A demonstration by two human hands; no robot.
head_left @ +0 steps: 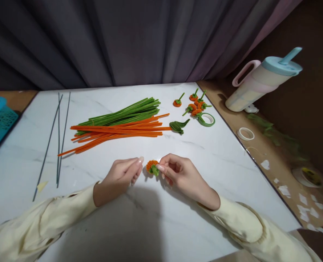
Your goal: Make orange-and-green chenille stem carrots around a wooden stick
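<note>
Between thumb and fingertips, my right hand (177, 171) pinches a small orange pipe-cleaner pumpkin (151, 166) with a green top, low over the white table (107, 236). My left hand (125, 170) is just left of it, apart from it, thumb pressed to the fingers; whatever it may hold is too small to make out. Beyond the hands lie a bundle of green pipe cleaners (123, 113) and a bundle of orange pipe cleaners (117, 130). A folded green pipe-cleaner leaf piece (178, 126) touches the orange ends. Several finished-looking orange pumpkins (192, 108) with green stems sit at the back right.
A roll of green tape (206, 119) lies beside the pumpkins. Thin dark wires (59, 145) and a yellow scrap (42, 186) are on the left. Off the table's right edge stand a tumbler (259, 85), a white tape roll (245, 134) and paper scraps. A blue basket (0, 123) is far left.
</note>
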